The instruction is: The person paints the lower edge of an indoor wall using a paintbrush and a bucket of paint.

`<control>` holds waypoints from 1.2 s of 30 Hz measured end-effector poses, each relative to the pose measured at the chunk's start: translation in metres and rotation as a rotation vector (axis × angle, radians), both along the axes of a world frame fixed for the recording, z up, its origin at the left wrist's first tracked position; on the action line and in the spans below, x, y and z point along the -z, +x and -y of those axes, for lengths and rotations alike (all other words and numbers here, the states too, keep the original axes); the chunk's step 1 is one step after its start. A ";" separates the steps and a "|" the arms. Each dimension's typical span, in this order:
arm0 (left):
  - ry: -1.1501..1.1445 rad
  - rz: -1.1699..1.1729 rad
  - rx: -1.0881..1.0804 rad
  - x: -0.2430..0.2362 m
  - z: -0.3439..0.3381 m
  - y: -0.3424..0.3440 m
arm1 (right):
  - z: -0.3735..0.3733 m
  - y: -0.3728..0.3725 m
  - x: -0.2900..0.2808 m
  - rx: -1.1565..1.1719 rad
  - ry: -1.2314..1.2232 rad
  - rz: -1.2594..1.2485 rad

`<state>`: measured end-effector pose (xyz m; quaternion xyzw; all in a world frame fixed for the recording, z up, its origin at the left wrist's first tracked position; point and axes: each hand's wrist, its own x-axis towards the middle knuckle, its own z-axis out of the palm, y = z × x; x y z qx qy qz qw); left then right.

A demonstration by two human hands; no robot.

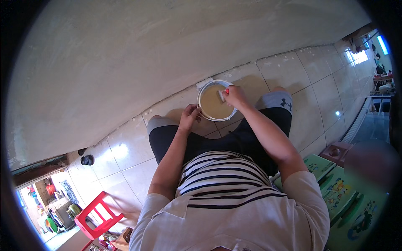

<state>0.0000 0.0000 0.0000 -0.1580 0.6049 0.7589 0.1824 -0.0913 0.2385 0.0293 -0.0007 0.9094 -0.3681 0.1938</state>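
While we looked down past a striped shirt (228,175) and dark shorts (201,144) with grey cuffs, we saw a round white bucket (216,120) on the tiled floor (318,90), between the person's spread knees and near the foot of the wall (146,54). Tan liquid (211,104) filled part of it.

Our right hand (234,96) was over the bucket's right side, its fingers closed around the red handle of a tool (221,96). The tool's pale end pointed down into the bucket, at the liquid; we could not tell exactly what kind of tool it was. Our left hand (190,117) was at the opposite side, its fingers bent and pinching the bucket's left rim.

The wall was broad and beige, its lower edge running aslant behind the bucket. Well apart, to the lower left, we saw a red stool (86,230) and, farther up, a dark lump (87,160) on the floor. To the lower right were green drawers (337,192) with coloured pictures on their fronts.
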 end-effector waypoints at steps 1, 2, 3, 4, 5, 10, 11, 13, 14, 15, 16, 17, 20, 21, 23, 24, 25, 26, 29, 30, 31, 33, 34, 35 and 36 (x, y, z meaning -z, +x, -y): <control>0.007 -0.001 -0.001 -0.001 0.000 -0.001 | 0.001 0.000 0.002 -0.007 0.010 -0.029; 0.013 -0.003 -0.002 -0.002 0.000 -0.001 | 0.001 -0.001 0.004 -0.014 0.020 -0.058; 0.018 -0.004 -0.008 -0.002 0.000 0.000 | 0.002 -0.001 0.003 -0.024 0.021 -0.043; 0.023 -0.006 -0.013 -0.002 0.000 0.000 | 0.003 -0.001 0.002 -0.034 0.022 -0.028; 0.027 -0.008 -0.017 -0.002 0.000 0.001 | 0.004 -0.001 0.001 -0.043 0.023 -0.013; 0.027 0.031 -0.009 -0.005 -0.002 -0.001 | 0.001 0.000 0.004 -0.036 0.030 -0.028; 0.027 0.036 -0.008 -0.006 -0.003 -0.002 | 0.000 -0.001 0.006 -0.033 0.032 -0.034; 0.035 0.029 -0.027 -0.004 -0.002 0.000 | 0.001 0.001 0.004 -0.031 0.016 -0.002; 0.038 0.025 -0.036 -0.003 -0.002 0.000 | 0.002 0.001 0.003 -0.030 0.008 0.015; 0.041 0.023 -0.040 -0.002 -0.002 0.001 | 0.002 0.001 0.002 -0.029 -0.004 0.027; 0.043 0.020 -0.044 -0.001 -0.002 0.000 | 0.001 0.001 0.000 -0.028 -0.016 0.039; 0.045 0.017 -0.049 0.000 -0.002 0.000 | 0.001 0.001 -0.001 -0.027 -0.028 0.051; 0.035 0.016 -0.050 0.000 -0.001 -0.001 | 0.001 0.002 -0.004 0.006 -0.066 0.087; 0.039 0.014 -0.050 0.001 -0.002 -0.002 | 0.000 0.001 -0.002 0.039 -0.080 0.094; 0.045 0.010 -0.051 0.001 -0.002 -0.004 | -0.003 -0.002 0.001 0.106 -0.109 0.106; 0.048 0.011 -0.054 0.002 -0.002 -0.004 | -0.005 -0.005 0.000 0.133 -0.167 0.135; 0.051 0.012 -0.056 0.002 -0.001 -0.003 | -0.009 -0.007 -0.002 0.160 -0.226 0.164; 0.055 0.012 -0.058 0.002 -0.001 -0.004 | -0.014 -0.010 -0.003 0.187 -0.284 0.193; 0.052 0.019 -0.063 -0.001 -0.003 -0.005 | -0.028 -0.015 -0.010 0.305 -0.404 0.245; 0.061 0.022 -0.072 0.001 -0.003 -0.005 | -0.030 -0.015 -0.014 0.330 -0.414 0.263; 0.070 0.026 -0.080 0.003 -0.003 -0.004 | -0.032 -0.015 -0.018 0.356 -0.424 0.282; 0.076 0.031 -0.089 0.007 -0.002 -0.004 | -0.032 -0.014 -0.024 0.332 -0.403 0.274; 0.072 0.033 -0.091 0.010 -0.001 -0.005 | -0.031 -0.011 -0.025 0.283 -0.372 0.247; 0.068 0.035 -0.094 0.013 0.000 -0.004 | -0.029 -0.008 -0.026 0.232 -0.341 0.220; 0.073 0.032 -0.091 0.013 -0.001 -0.005 | -0.028 -0.006 -0.023 0.188 -0.266 0.184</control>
